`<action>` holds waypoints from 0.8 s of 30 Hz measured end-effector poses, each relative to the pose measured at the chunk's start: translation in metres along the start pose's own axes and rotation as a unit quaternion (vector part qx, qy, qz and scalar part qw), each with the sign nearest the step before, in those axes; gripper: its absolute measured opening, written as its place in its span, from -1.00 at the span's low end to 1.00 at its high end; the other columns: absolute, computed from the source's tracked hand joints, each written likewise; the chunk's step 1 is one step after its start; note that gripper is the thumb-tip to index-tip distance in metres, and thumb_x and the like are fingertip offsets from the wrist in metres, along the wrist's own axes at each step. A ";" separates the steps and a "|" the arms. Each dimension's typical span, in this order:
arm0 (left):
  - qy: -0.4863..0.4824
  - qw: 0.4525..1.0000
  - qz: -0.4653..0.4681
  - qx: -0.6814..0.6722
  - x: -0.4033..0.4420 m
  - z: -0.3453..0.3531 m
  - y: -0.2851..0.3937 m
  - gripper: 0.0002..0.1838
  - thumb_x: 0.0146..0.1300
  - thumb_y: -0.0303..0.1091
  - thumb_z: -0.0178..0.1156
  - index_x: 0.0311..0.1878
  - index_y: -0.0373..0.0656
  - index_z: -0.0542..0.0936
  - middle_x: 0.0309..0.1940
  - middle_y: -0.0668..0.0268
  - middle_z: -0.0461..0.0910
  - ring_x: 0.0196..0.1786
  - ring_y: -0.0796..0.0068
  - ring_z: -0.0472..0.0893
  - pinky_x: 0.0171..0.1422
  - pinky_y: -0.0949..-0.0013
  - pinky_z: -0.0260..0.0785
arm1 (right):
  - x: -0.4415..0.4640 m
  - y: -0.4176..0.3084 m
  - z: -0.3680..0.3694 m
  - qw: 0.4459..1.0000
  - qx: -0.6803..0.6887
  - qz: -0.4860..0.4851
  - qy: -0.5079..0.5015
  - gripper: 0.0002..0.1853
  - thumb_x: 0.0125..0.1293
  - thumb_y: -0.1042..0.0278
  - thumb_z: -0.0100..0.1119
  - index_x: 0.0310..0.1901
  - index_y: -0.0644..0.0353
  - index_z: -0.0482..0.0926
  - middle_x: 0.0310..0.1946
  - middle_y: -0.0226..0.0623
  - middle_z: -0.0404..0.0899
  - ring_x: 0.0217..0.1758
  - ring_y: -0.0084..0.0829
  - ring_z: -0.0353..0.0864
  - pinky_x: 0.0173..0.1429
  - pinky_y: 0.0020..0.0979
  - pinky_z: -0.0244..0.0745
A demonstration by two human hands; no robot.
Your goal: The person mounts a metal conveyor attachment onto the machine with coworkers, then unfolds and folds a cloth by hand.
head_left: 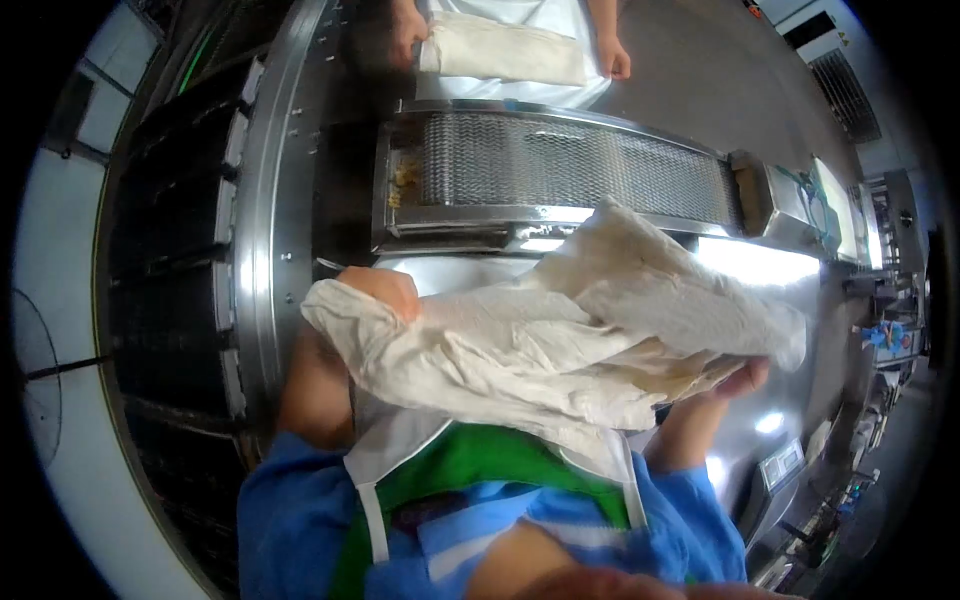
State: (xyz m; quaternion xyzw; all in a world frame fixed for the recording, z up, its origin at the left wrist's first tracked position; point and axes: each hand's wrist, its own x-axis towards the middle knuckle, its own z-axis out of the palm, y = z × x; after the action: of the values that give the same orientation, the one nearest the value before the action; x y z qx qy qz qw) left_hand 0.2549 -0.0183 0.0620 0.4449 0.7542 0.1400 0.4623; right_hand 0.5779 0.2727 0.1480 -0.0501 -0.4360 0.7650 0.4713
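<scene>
A large off-white cloth (500, 345), crumpled and partly spread, hangs in the air between my hands, in front of my apron. My left hand (385, 290) is closed on its left end, with the fingers wrapped into the fabric. At the right end my right hand (743, 378) grips the cloth near its lower edge; folds hide part of the fingers. The middle of the cloth rises to a peak close to the mesh conveyor (570, 165).
Across the conveyor stands another person in a white apron (490, 95), with a folded cloth (505, 50) by their hands. Dark trays (175, 300) line a metal rail (262, 230) at left. A display unit (783, 463) is at lower right.
</scene>
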 end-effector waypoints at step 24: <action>0.091 0.897 0.144 -0.408 0.064 0.027 0.050 -0.55 0.24 -0.43 0.19 0.22 -0.21 0.46 0.25 0.18 0.42 0.26 0.37 0.42 0.38 0.26 0.24 | 0.036 -0.016 0.052 0.993 0.033 0.088 -0.078 -0.57 0.28 0.37 0.12 0.15 0.36 0.41 0.01 -0.02 0.56 0.04 -0.21 0.61 0.13 -0.19 0.53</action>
State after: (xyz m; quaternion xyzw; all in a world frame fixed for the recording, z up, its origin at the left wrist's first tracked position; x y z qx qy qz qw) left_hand 0.2925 0.0554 0.0424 0.3063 0.5978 0.5397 0.5075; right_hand 0.5435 0.2707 0.2037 -0.0124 -0.4400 0.8189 0.3683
